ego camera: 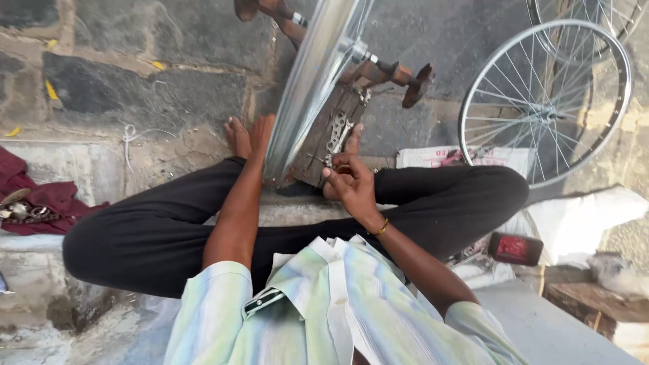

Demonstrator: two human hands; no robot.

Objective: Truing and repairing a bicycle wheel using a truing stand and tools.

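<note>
I sit cross-legged on stone paving. A shiny bicycle wheel rim stands edge-on in a rusty brown truing stand in front of me. My left hand reaches up against the rim's left side, its fingers partly hidden behind the rim. My right hand is closed around a small metal spoke tool at the rim's lower edge. A flat multi-hole spanner lies on the stand just above that hand.
A spoked bicycle wheel leans at the right, with a second one behind it. White sacks and a small red box lie at right. A maroon cloth with metal parts sits at the left.
</note>
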